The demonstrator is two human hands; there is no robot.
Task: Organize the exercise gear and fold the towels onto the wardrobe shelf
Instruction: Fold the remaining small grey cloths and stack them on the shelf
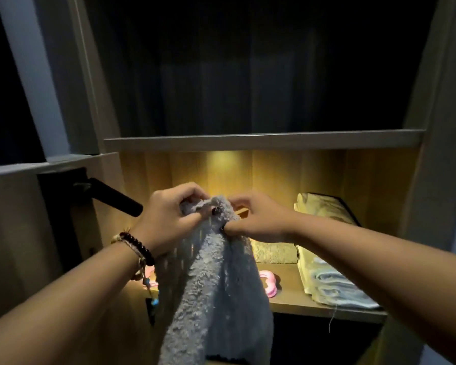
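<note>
Head view. I am holding a grey-blue fluffy towel (pixel 211 280) up in front of the lit wardrobe shelf (pixel 327 308). My left hand (pixel 166 217) is pinching its top edge from the left, fingers curled into the pile; my right hand (pixel 258 219) is gripping the same edge from the right, thumb and fingers closed on the cloth. The two hands are sitting close together, almost touching, at the towel's highest point.

Progress, as I am judging it: partly done. On the right of the shelf a yellow and blue striped towel (pixel 334 283) is lying folded, with another pale yellow folded towel (pixel 321 209) behind it and a small beige folded cloth (pixel 274 251) toward the middle. A pink piece of exercise gear (pixel 270 283) is lying on the shelf board just right of the hanging towel; a second pink item (pixel 149 275) is peeking out beside my left wrist, though the light there is too poor to say what it is. The towel in my hands is not yet folded or shelved, so that is remaining, and the pink gear is probably still needing a tidy place.

Orientation: the towel is hanging bunched, its long axis running top to bottom, top edge at my hands and the lower end dropping out of view below the shelf front.
</note>
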